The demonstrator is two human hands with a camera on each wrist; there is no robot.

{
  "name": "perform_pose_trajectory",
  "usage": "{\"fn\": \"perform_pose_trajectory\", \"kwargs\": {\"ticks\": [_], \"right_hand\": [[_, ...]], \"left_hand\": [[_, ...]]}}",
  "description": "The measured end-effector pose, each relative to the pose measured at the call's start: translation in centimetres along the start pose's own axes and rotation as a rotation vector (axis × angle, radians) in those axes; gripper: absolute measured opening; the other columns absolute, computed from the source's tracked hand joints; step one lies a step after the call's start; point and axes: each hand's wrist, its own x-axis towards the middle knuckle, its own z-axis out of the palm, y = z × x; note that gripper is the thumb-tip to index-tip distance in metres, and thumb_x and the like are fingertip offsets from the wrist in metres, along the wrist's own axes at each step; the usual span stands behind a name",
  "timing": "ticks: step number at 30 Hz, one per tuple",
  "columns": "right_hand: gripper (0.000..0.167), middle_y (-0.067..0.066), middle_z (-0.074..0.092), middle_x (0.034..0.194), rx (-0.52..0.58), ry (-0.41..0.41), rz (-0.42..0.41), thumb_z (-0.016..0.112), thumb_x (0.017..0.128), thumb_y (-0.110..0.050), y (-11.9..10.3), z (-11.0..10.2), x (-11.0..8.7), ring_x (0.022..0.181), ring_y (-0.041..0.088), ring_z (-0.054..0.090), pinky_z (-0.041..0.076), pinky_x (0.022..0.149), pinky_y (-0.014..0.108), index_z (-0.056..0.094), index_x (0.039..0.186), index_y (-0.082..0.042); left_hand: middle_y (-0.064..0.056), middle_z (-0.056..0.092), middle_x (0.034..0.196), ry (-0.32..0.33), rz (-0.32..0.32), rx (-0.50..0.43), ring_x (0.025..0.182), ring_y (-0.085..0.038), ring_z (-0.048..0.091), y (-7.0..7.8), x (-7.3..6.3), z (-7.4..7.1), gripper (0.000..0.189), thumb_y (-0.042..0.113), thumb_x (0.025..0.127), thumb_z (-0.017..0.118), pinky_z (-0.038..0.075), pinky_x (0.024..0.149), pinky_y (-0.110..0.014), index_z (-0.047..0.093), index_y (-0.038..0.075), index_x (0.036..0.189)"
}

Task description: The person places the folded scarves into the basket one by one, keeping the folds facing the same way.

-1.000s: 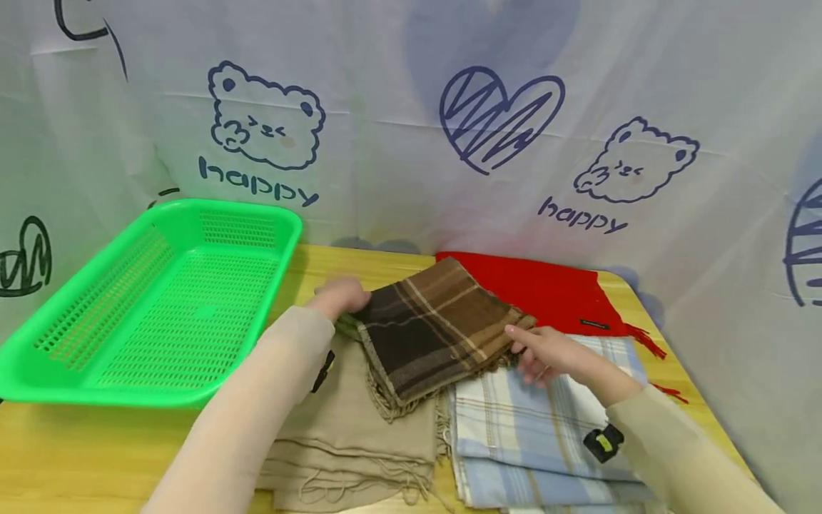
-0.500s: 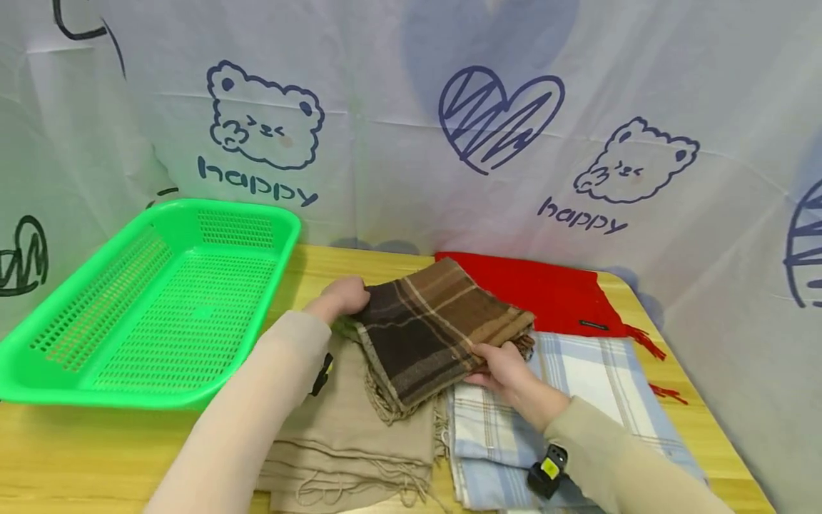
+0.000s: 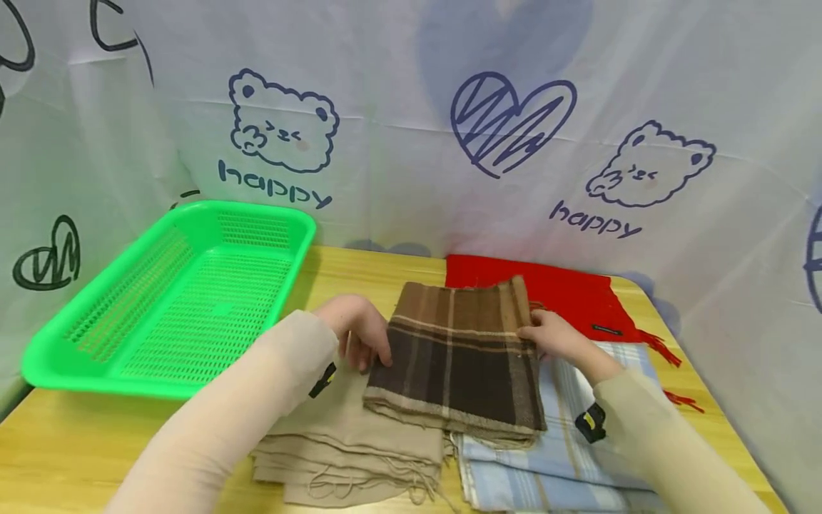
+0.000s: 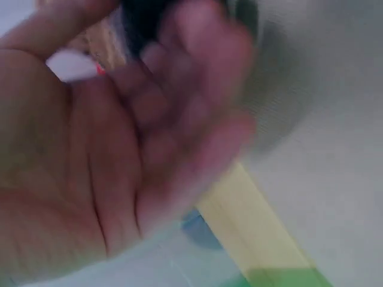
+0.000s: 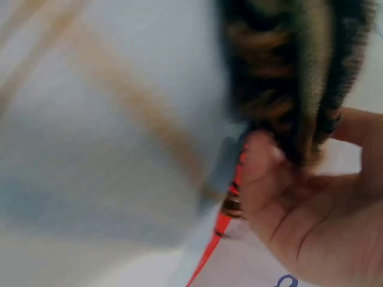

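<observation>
A folded brown and black plaid scarf (image 3: pixel 459 364) hangs over the inner edges of two stacks. Pinched at its right edge by my right hand (image 3: pixel 559 335), it bunches between thumb and fingers (image 5: pixel 263 161) in the right wrist view. My left hand (image 3: pixel 359 328) is at its left edge, index fingertip against the cloth, the other fingers loosely bent. The left wrist view shows that palm bare, the fingers blurred. Below on the left lies a folded beige scarf (image 3: pixel 347 435) with fringe. Under the plaid scarf's right side is a light blue and white checked scarf (image 3: pixel 571 442).
A green perforated plastic basket (image 3: pixel 225 300) stands on the left of the yellow wooden table (image 3: pixel 77 457). Flat at the back right is a red scarf (image 3: pixel 571 293) with tassels. A white curtain (image 3: pixel 398 86) printed with bears and hearts hangs behind the table.
The plaid scarf has turned, its dark side now facing me, and shifted right. My right hand has moved from its front edge to its right edge. My left hand's grip has loosened.
</observation>
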Motion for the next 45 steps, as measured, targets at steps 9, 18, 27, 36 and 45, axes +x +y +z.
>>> {"fn": "perform_pose_trajectory", "kwargs": {"ticks": [9,18,27,36,45], "right_hand": [[0.066,0.013,0.056,0.101,0.351,-0.132,0.224,0.037,0.099,-0.043,0.0,2.1,-1.7,0.085,0.021,0.063,0.056,0.067,0.032,0.028,0.137,0.009],[0.052,0.002,0.056,0.101,0.595,-0.127,0.157,0.044,0.097,-0.017,-0.5,2.1,-2.0,0.081,0.006,0.061,0.053,0.077,0.028,0.025,0.137,0.012],[0.033,-0.004,0.057,0.088,0.557,-0.169,0.169,0.044,0.096,-0.013,-0.8,1.6,-2.1,0.075,0.005,0.061,0.054,0.071,0.026,0.039,0.120,0.009],[0.043,-0.002,0.052,0.099,0.546,-0.117,0.104,0.044,0.097,-0.013,-4.8,0.8,-1.6,0.082,0.006,0.057,0.050,0.074,0.025,0.031,0.131,0.010],[0.036,-0.004,0.055,0.093,0.611,-0.098,0.056,0.041,0.098,-0.009,-10.6,0.1,-0.4,0.077,0.005,0.061,0.052,0.073,0.023,0.034,0.130,0.006]], "left_hand": [[-0.005,0.054,0.079,0.429,0.055,-0.353,0.064,-0.014,0.051,-1.7,4.0,0.9,0.037,0.035,0.096,0.046,0.046,0.061,-0.025,0.059,0.001,0.098],[0.000,0.047,0.063,0.511,0.155,-0.516,0.055,-0.012,0.049,0.4,4.9,0.5,0.028,0.015,0.090,0.057,0.049,0.054,-0.026,0.048,0.011,0.064],[-0.003,0.050,0.068,0.497,0.125,-0.571,0.061,-0.014,0.054,0.5,4.3,0.3,0.025,0.011,0.089,0.056,0.056,0.065,-0.034,0.047,0.010,0.066],[-0.004,0.050,0.073,0.568,0.149,-0.513,0.077,-0.022,0.062,0.5,1.2,-2.5,0.029,0.011,0.091,0.054,0.057,0.073,-0.038,0.042,0.011,0.065],[-0.011,0.057,0.088,0.691,0.109,-0.454,0.083,-0.022,0.060,-1.7,-3.3,-5.8,0.020,0.015,0.093,0.053,0.055,0.079,-0.040,0.061,-0.002,0.088]]}}
